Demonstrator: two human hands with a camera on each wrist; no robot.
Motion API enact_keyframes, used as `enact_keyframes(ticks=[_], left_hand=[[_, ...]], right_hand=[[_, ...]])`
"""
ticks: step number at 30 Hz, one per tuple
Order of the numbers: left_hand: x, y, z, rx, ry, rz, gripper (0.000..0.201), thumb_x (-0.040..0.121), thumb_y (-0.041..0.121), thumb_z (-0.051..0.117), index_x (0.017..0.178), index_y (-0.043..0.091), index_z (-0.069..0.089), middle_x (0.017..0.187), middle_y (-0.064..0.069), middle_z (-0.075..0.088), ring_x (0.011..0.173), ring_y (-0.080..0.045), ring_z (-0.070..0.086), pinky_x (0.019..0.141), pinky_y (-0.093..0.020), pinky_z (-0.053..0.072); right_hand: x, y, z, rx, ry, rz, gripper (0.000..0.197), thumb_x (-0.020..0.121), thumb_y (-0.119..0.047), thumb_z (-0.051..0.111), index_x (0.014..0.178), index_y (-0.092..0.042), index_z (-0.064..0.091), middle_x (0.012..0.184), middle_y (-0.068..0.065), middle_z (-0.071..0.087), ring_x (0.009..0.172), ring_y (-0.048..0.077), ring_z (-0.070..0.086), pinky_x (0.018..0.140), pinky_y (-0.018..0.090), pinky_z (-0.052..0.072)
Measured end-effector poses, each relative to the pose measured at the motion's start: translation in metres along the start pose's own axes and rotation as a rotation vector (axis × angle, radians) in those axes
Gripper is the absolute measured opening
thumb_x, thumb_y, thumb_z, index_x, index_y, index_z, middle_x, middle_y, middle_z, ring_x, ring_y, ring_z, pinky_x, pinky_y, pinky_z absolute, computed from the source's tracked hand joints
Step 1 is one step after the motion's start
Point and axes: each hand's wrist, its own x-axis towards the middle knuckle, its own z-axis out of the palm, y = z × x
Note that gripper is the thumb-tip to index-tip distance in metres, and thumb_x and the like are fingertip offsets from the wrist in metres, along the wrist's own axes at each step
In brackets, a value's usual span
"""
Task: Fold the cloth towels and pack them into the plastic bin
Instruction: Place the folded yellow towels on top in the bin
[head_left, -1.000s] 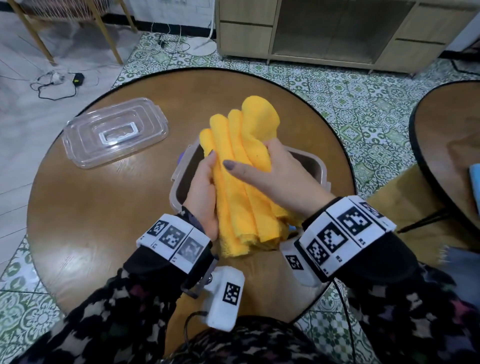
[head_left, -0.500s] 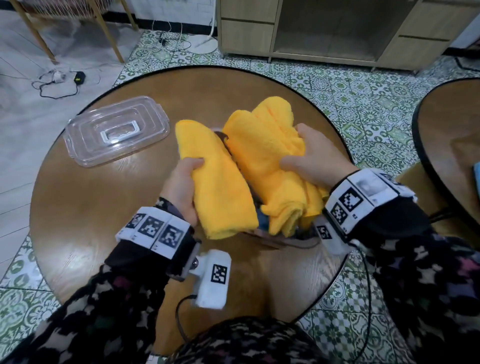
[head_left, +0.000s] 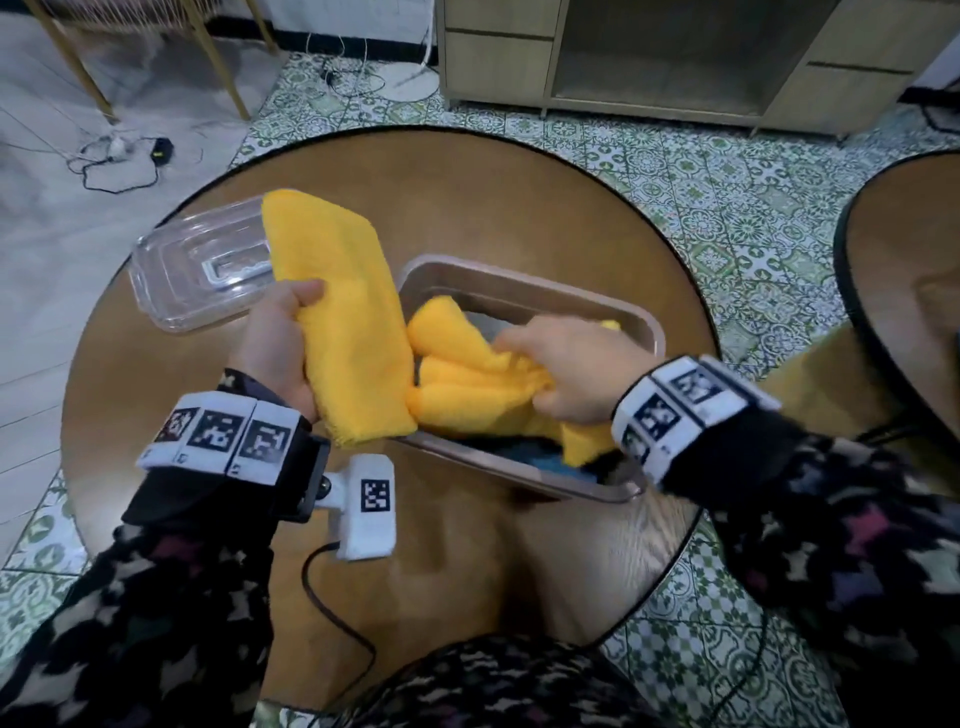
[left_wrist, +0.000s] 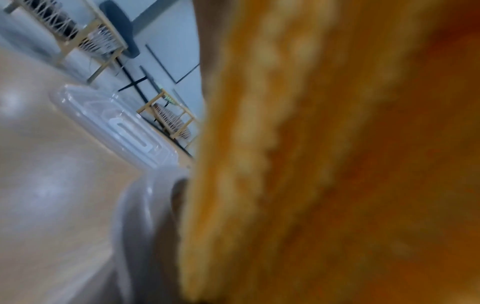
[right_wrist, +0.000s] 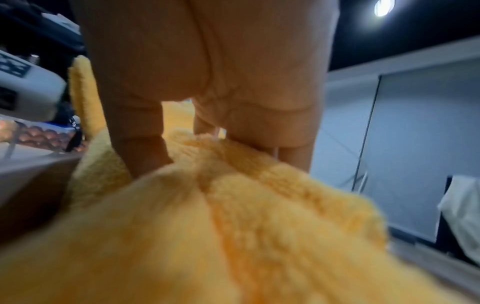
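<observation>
Hands grip fluffy yellow towels, 1 bunched in rect. plastic bin.

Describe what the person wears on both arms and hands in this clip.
Both hands, left hand and right hand, are bare, without gloves. The sleeves are dark with a mottled pale and purplish pattern. Each wrist carries a white band of black square markers over a black cuff. A white camera block with one marker hangs below the left wrist, and a black cable trails from it.

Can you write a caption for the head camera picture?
Left hand holds one folded yellow towel; right hand tucks another into the bin.
</observation>
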Motion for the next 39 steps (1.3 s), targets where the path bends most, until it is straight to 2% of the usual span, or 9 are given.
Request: enact_keyframes(ticks=[6, 9, 16, 22, 25, 30, 35, 37, 39], left_hand=[[0.001, 0.012, -0.004, 0.121, -0.049, 0.017, 0.035, 0.091, 0.035, 0.046, 0.122, 0.02, 0.053, 0.111, -0.007, 0.065, 0.097, -0.028, 0.061, 0.074, -0.038, 0.047], [0.0, 0.017, 0.003, 0.178, -0.071, 0.046, 0.037, 0.092, 0.034, 0.045, 0.126, 0.021, 0.05, 0.108, -0.006, 0.064, 0.092, -0.026, 0.061, 0.068, -0.036, 0.046], [0.0, 0.019, 0.01, 0.345, -0.1, 0.293, 0.03, 0.094, 0.022, 0.043, 0.123, 0.026, 0.046, 0.101, 0.003, 0.061, 0.088, -0.018, 0.06, 0.067, -0.032, 0.046], [-0.001, 0.029, 0.026, 0.828, -0.301, 0.695, 0.036, 0.09, 0.004, 0.047, 0.109, 0.035, 0.054, 0.092, 0.014, 0.058, 0.082, 0.002, 0.056, 0.072, -0.02, 0.044], [-0.004, 0.035, 0.054, 1.262, -0.369, 0.85, 0.047, 0.089, 0.0, 0.043, 0.124, 0.03, 0.053, 0.104, 0.01, 0.057, 0.105, -0.014, 0.054, 0.082, -0.017, 0.035], [-0.003, 0.018, 0.12, 1.772, -0.593, 1.133, 0.06, 0.077, 0.016, 0.03, 0.131, 0.037, 0.045, 0.129, 0.004, 0.057, 0.117, -0.028, 0.05, 0.093, -0.046, 0.043], [0.005, -0.039, 0.139, 2.143, -0.946, 0.767, 0.067, 0.088, 0.012, 0.047, 0.144, 0.037, 0.022, 0.133, -0.005, 0.052, 0.108, -0.027, 0.054, 0.09, -0.042, 0.046], [0.008, -0.042, 0.133, 2.023, -0.919, 0.661, 0.072, 0.086, 0.011, 0.051, 0.145, 0.037, 0.018, 0.125, 0.0, 0.054, 0.095, -0.025, 0.056, 0.083, -0.037, 0.048], [0.012, -0.033, 0.125, 2.044, -0.837, 0.677, 0.077, 0.084, 0.017, 0.058, 0.146, 0.033, 0.016, 0.135, -0.003, 0.05, 0.108, -0.027, 0.055, 0.088, -0.037, 0.047]], right_hand=[[-0.001, 0.0, 0.029, -0.08, -0.164, 0.091, 0.097, 0.073, -0.035, 0.073, 0.145, -0.034, 0.008, 0.134, 0.005, 0.039, 0.12, 0.03, 0.043, 0.085, 0.041, 0.044], [0.001, -0.001, 0.03, -0.154, -0.041, 0.105, 0.077, 0.082, -0.021, 0.062, 0.142, -0.034, 0.016, 0.118, 0.008, 0.052, 0.1, 0.032, 0.056, 0.065, 0.036, 0.041], [-0.01, -0.01, 0.016, -0.254, 0.047, 0.222, 0.057, 0.085, -0.032, 0.058, 0.134, -0.028, 0.028, 0.12, 0.012, 0.046, 0.112, 0.033, 0.044, 0.074, 0.04, 0.035], [-0.011, -0.012, 0.034, -0.128, -0.074, 0.142, 0.061, 0.086, -0.027, 0.054, 0.14, -0.026, 0.024, 0.123, 0.009, 0.047, 0.113, 0.031, 0.045, 0.083, 0.041, 0.038], [-0.011, -0.01, 0.031, -0.103, -0.083, 0.137, 0.068, 0.085, -0.028, 0.056, 0.143, -0.027, 0.021, 0.122, 0.011, 0.046, 0.111, 0.033, 0.047, 0.075, 0.038, 0.04], [-0.016, -0.011, 0.036, -0.057, -0.116, 0.146, 0.068, 0.087, -0.034, 0.058, 0.142, -0.027, 0.019, 0.135, 0.012, 0.037, 0.12, 0.035, 0.044, 0.074, 0.035, 0.035], [-0.026, -0.001, 0.04, -0.025, -0.06, 0.087, 0.062, 0.086, -0.037, 0.056, 0.14, -0.019, 0.032, 0.135, 0.01, 0.042, 0.117, 0.031, 0.046, 0.086, 0.037, 0.042], [-0.034, 0.007, 0.04, 0.015, -0.087, 0.028, 0.063, 0.086, -0.04, 0.055, 0.142, -0.022, 0.032, 0.133, 0.009, 0.044, 0.116, 0.03, 0.046, 0.091, 0.039, 0.044], [-0.039, 0.015, 0.034, 0.103, -0.129, -0.012, 0.07, 0.083, -0.044, 0.058, 0.144, -0.03, 0.026, 0.13, 0.007, 0.046, 0.116, 0.028, 0.046, 0.094, 0.042, 0.044]])
